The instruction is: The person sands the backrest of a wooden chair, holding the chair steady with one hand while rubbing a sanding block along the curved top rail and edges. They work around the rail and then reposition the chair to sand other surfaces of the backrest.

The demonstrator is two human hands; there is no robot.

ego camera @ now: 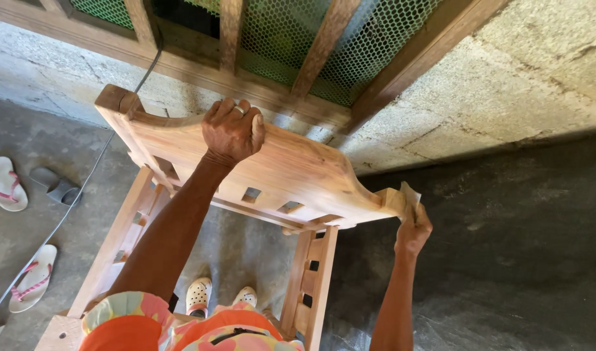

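The unfinished wooden chair frame (272, 175) stands on the concrete floor (506, 260), its curved top rail up against the wall below a green mesh window (291, 39). The left hand (232, 132) grips that top rail, fingers curled together over its far edge, ring showing. The right hand (412, 231) pinches a small piece of sandpaper (410, 195) against the rail's right end post. Well beyond the left fingers lie pink-strapped sandals (5, 184) and a grey cable (70, 208).
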